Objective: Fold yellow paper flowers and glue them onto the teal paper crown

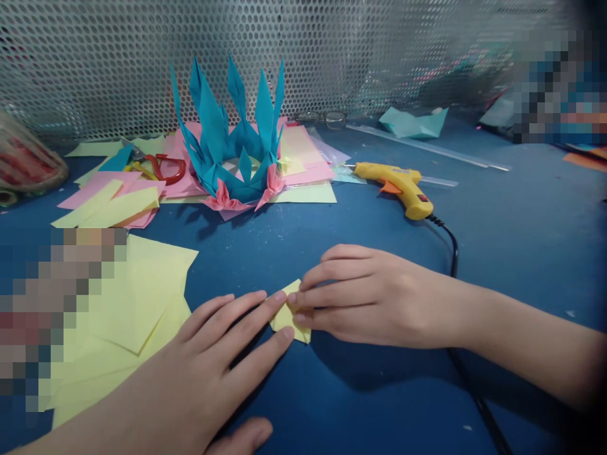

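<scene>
Both your hands are pressing down on that small folded yellow paper piece [290,314] on the blue tabletop [521,240]. Left hand [222,360] lies flat with fingers spread, fingertips on the paper; right hand [370,297] pinches its edge with fingers together. The yellow glue gun [398,188] lies well apart behind.

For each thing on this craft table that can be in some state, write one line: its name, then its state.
Small yellow paper: folded, pressed flat on the table.
Left hand: fingertips on the paper.
Right hand: pinching the paper's edge.
Glue gun: lying on its side, cord attached.
Scissors: lying on the papers; blades hidden.
Blue paper crown: assembled, upright.
Yellow sheets: unfolded, stacked loosely.
</scene>
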Tool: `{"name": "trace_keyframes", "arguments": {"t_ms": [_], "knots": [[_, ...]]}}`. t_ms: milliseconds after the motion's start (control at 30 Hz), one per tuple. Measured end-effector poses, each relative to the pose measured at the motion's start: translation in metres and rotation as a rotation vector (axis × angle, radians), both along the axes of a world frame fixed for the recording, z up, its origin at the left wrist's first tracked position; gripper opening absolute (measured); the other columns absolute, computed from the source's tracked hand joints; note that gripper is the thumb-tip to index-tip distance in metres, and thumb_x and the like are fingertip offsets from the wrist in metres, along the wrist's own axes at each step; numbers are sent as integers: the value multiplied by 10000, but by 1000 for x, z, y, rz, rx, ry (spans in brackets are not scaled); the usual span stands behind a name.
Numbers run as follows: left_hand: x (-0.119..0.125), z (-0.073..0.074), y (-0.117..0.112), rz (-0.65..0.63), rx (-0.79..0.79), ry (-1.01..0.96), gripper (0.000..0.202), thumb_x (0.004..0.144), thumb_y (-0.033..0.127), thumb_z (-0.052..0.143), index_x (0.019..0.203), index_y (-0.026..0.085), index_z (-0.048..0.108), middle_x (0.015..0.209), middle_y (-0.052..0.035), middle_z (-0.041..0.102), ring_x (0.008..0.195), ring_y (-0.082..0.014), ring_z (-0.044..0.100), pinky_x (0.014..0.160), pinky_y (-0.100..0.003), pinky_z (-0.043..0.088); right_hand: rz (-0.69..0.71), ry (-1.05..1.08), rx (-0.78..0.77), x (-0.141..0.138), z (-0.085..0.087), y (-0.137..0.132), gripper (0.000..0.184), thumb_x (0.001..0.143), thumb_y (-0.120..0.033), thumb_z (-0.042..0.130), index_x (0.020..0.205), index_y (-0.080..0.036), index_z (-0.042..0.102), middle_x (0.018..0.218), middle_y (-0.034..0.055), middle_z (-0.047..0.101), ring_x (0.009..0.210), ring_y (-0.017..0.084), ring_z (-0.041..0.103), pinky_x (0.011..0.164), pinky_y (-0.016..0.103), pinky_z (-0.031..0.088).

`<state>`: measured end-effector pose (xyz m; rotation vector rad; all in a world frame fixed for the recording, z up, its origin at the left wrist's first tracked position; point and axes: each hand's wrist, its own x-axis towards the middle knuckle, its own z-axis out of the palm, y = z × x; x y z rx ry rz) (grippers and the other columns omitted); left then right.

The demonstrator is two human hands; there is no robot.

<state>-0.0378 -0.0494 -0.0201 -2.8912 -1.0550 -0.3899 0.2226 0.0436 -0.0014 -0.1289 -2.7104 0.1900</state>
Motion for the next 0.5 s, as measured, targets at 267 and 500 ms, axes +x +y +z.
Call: {"name": "trace_keyframes", "arguments": {"t_ms": [267,500], "knots": [[-1,4,1,-20,-19,36,550,862,256,472,1410,267,503,1533,6,497,1341,-241,450,1120,-404,269,29,-31,-31,3,2,3,183,990,-149,542,1013,-141,724,1132,32,765,1070,173,657,914,313,462],[1,2,-1,0,-17,35,564,867,256,440,1429,286,475,1534,24,497,1335,-213,443,1143,-377,196,15,-39,-40,7,-1,0,217,948,-200,573,1094,-143,725,1177,72,756,1136,195,662,1001,329,439]]}}
